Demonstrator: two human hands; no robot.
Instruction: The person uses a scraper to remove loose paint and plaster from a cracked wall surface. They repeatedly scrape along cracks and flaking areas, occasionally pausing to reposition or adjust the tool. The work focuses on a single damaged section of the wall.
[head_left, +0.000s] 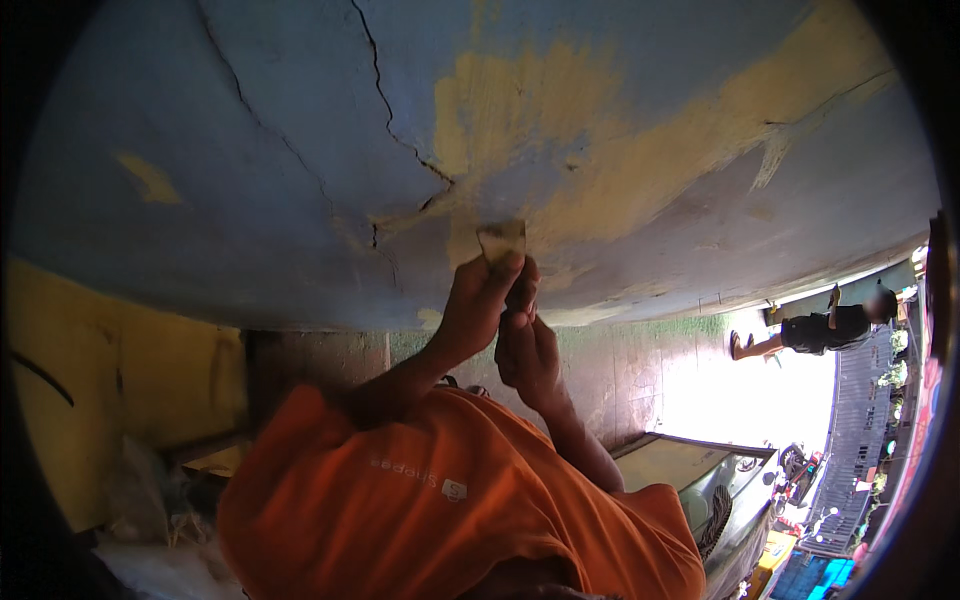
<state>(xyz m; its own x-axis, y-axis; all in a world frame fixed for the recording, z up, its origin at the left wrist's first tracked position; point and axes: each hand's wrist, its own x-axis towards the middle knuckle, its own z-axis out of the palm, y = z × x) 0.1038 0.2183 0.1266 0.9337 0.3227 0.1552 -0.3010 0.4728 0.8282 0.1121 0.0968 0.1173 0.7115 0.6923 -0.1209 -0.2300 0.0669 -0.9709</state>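
A small putty knife (502, 238) has its broad, filler-smeared blade against a blue-grey wall (285, 67), just below a yellowish patch of filler (525, 97). My left hand (480, 296) is closed on it, the thumb near the base of the blade. Directly below, my right hand (529, 352) is curled in line with the tool and touches the left hand; the handle is hidden inside the two hands. A dark, jagged crack (386, 112) runs down the wall to the left of the blade. More filler spreads towards the right.
A yellow panel (165, 375) stands at the left, above crumpled plastic sheeting (150, 555). At the lower right is a glass-sided case (690, 480) with a coiled rope. A person in dark clothes (832, 326) stands farther off at the right, near a metal fence and parked motorcycles.
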